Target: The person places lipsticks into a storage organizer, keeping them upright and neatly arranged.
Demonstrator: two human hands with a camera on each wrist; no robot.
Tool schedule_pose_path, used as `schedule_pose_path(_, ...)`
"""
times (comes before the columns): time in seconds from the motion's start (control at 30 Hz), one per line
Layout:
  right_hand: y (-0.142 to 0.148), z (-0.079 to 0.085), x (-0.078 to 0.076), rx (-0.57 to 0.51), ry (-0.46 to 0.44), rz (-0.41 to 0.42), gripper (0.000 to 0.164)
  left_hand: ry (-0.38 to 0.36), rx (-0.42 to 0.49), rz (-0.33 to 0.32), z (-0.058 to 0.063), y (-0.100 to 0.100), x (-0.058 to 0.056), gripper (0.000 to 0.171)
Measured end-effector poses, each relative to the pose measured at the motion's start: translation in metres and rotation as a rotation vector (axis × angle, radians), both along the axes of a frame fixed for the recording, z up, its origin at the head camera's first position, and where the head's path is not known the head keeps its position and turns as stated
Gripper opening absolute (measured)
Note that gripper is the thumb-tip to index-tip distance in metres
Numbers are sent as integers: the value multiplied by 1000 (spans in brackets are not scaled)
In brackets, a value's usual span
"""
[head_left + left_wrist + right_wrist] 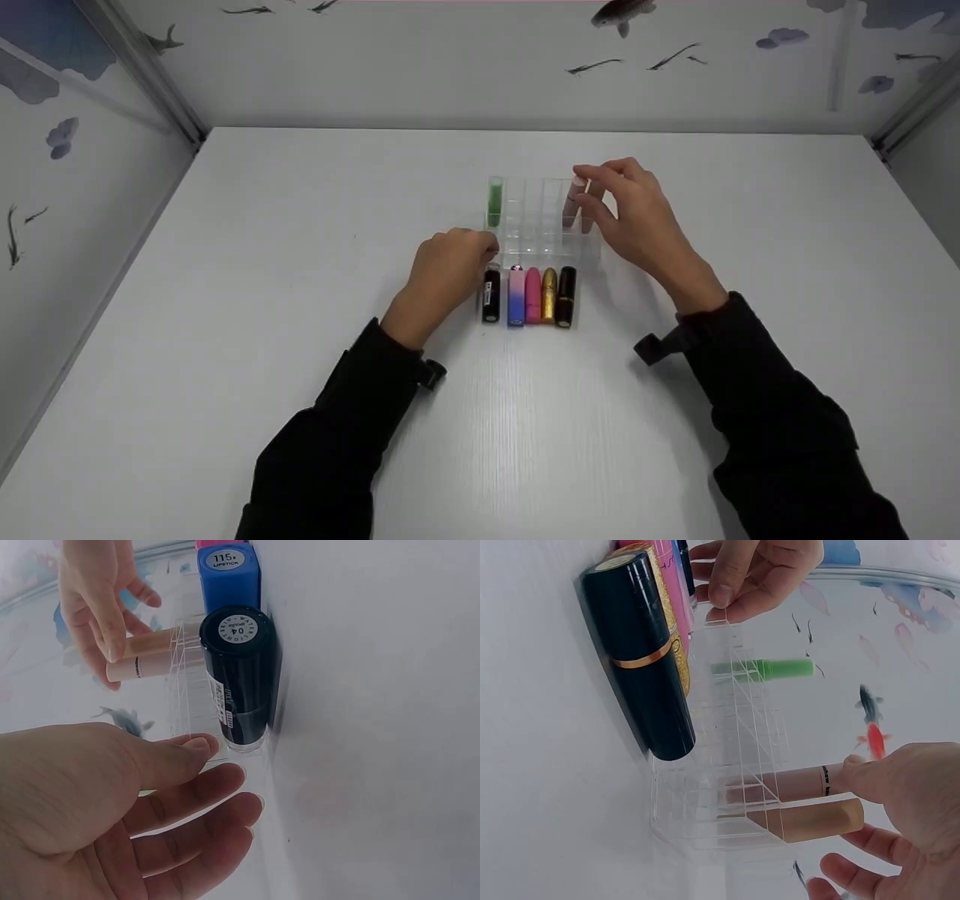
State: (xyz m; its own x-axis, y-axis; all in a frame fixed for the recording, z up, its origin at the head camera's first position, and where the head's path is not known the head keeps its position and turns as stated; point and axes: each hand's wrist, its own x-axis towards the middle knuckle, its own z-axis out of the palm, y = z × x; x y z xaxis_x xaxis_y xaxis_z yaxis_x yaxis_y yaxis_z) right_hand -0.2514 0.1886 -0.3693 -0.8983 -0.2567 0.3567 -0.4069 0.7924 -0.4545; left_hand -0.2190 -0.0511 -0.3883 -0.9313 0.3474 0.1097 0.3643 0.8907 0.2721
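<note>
A clear compartmented lipstick organizer stands on the table. My left hand pinches its near left corner between thumb and index finger, the other fingers loosely bent. My right hand is at the far right compartments, holding the top of a pale pink lipstick tube that stands in one slot. Beside that tube, a tan tube stands in the end slot, close to the right fingers. Upright in the leftmost part is a green tube.
In front of the organizer lie a black clear-capped tube, a pink-and-blue lipstick, a bright pink one, a gold one and a black one with a gold band. A patterned wall panel bounds the white table behind.
</note>
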Motion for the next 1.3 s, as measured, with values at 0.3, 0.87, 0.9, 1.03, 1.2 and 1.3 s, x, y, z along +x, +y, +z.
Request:
schedule_pose_path(0.3,-1,2,1,2,20,21,42,-8,-11,4,0,1,0,18)
schedule_pose_path(0.87,-5,18,12,-38,143,15,34,-41,-1,7,1,1,0,18)
schedule_pose_path(0.9,-5,19,13,-47,147,21,34,-39,-1,6,1,1,0,18)
schedule_pose_path(1.03,-8,24,16,-79,165,57,32,-36,3,5,1,1,0,18)
schedule_pose_path(1.2,-9,28,20,-103,176,129,27,-48,1,8,1,1,0,18)
schedule_pose_path(1.3,-8,29,20,-82,172,178,25,-55,0,10,1,1,0,18)
